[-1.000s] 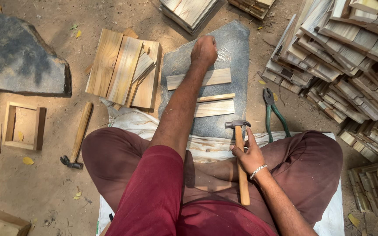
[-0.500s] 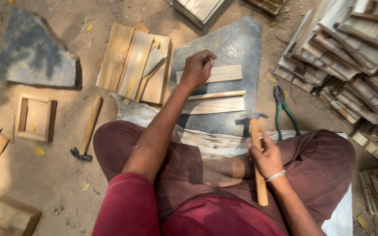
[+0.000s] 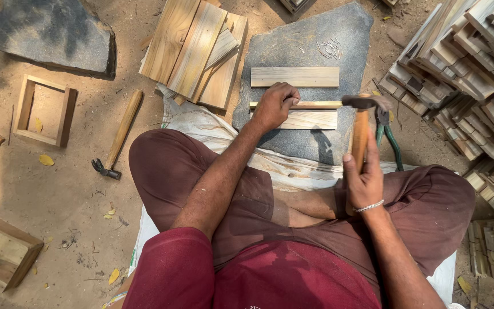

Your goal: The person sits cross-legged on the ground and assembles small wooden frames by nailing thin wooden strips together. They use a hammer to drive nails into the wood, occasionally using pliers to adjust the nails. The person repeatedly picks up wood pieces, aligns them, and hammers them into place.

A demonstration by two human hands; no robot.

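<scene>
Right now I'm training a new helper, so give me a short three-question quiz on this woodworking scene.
1. True or false: the right hand holds a wooden-handled hammer raised above the flat grey stone slab.
2. What does the left hand press on? A) green-handled pliers B) thin pale wooden strip C) square wooden frame
3. Which loose small metal items lie near the slab's far edge?

Key: 1 true. 2 B, the thin pale wooden strip. 3 small nails.

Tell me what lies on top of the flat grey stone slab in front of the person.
On the slab: three wooden slats, loose nails, and the left hand pressing the thin middle strip; what's beneath the hand is hidden.
</scene>
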